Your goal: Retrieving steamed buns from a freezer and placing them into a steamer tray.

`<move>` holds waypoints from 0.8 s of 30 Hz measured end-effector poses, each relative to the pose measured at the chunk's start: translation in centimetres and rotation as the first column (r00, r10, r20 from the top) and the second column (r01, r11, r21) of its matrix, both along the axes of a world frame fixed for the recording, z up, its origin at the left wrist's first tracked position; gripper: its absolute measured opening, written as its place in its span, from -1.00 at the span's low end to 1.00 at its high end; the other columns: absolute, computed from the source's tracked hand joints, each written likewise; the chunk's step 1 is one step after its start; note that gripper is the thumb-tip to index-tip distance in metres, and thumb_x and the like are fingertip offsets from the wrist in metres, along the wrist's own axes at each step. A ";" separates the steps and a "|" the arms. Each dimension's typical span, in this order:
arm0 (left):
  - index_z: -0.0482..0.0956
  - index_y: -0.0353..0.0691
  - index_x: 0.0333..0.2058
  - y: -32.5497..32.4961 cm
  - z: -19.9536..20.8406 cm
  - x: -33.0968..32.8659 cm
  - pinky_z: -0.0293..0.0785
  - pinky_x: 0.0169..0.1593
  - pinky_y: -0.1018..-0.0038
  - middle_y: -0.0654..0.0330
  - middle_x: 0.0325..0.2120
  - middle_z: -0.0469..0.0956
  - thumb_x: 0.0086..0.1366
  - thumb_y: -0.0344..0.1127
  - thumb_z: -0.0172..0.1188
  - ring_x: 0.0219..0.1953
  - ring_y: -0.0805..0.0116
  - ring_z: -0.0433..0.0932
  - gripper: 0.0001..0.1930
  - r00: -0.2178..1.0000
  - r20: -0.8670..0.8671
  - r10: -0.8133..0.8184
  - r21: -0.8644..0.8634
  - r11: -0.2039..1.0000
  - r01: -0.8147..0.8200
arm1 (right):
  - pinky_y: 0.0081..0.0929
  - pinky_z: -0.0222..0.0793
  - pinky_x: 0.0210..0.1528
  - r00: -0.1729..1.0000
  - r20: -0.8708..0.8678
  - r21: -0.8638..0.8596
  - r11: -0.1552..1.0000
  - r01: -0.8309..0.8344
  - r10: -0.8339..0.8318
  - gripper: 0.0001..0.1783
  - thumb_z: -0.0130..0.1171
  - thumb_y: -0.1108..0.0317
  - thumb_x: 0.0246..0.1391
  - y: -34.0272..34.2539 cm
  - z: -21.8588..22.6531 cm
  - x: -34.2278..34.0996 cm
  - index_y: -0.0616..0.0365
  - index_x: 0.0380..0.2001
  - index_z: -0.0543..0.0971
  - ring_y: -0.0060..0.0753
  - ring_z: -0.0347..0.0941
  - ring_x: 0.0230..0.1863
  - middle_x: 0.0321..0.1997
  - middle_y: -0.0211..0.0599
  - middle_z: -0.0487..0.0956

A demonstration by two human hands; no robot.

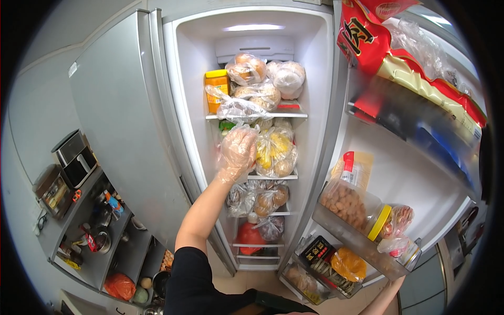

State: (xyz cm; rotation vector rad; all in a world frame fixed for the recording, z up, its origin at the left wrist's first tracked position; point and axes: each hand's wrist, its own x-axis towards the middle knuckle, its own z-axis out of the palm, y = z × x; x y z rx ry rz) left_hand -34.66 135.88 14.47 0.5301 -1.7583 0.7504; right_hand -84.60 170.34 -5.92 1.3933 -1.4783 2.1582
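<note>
My left hand (237, 151), in a clear plastic glove, reaches into the second shelf of the open fridge (184, 100). Its fingers look curled, and whatever they close on is hidden behind the hand. Right beside it sits a clear bag with yellow food (274, 149). A green-topped item (227, 126) shows just above the knuckles. At the lower right my right hand (401, 282) is at the outer end of a door bin (362, 239); only its wrist side shows, the fingers being hidden.
Above, the top shelf (257, 116) holds bagged round foods and a yellow-lidded jar (217, 90). Lower shelves carry more bags and a red bag (251, 237). The right door (420, 181) is swung wide, its bins filled with packages. A grey door (126, 131) and a rack (79, 220) stand left.
</note>
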 end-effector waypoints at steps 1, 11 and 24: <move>0.48 -0.22 -0.36 -0.1 -0.9 0.0 0.37 -0.15 0.27 0.10 -0.37 0.48 -0.19 -0.53 0.14 -0.28 0.12 0.46 -0.70 1.000 -0.029 0.000 0.008 1.000 0.000 | -0.41 0.28 -0.06 1.000 0.015 0.002 1.000 -0.015 0.015 -0.48 0.04 0.22 -0.02 0.9 -0.4 0.7 0.23 0.00 0.25 -0.39 0.32 -0.07 -0.07 -0.27 0.37; 0.45 -0.18 -0.39 3.7 -16.0 0.5 0.35 -0.37 0.28 0.10 -0.53 0.47 -0.14 -0.56 0.10 -0.44 0.09 0.46 -0.75 0.992 -0.127 0.016 0.344 0.939 0.028 | -0.42 0.27 -0.02 0.974 0.184 -0.016 0.991 -0.134 0.135 -0.49 0.05 0.28 -0.01 -1.0 1.3 -0.5 0.22 0.02 0.25 -0.37 0.31 -0.03 -0.01 -0.24 0.35; 0.47 -0.25 -0.49 11.1 -28.0 0.2 0.38 -0.40 0.26 0.06 -0.59 0.48 -0.07 -0.54 0.10 -0.50 0.04 0.47 -0.89 0.900 -0.413 0.138 0.605 0.780 0.158 | -0.35 0.26 0.01 0.979 0.202 -0.020 1.000 0.010 -0.006 -0.51 -0.04 0.32 0.04 -1.8 1.8 1.2 0.34 0.02 0.22 -0.29 0.30 -0.04 -0.02 -0.11 0.34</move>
